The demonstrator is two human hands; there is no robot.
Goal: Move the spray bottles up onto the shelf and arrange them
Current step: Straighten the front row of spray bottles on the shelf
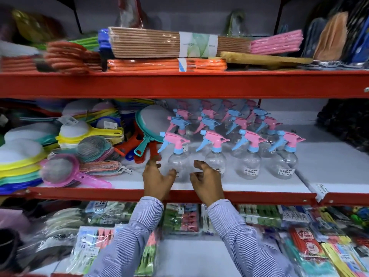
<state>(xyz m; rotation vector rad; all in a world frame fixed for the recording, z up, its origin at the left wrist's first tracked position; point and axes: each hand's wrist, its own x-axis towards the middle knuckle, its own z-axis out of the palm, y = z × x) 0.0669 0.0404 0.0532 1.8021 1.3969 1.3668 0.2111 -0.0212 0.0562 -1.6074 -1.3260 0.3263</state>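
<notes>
Clear spray bottles (247, 154), pink and blue triggers, upright in rows on shelf (249, 181); left hand (157, 179) and right hand (206, 183) open wide flanking nearest-left bottle (177, 156).

Red metal shelving unit (179, 84) with white shelf boards, three tiers in view | pale grey back wall (199, 11) behind top tier | black angled brackets (76, 15) at upper corners | even indoor light, edges blurred.
</notes>
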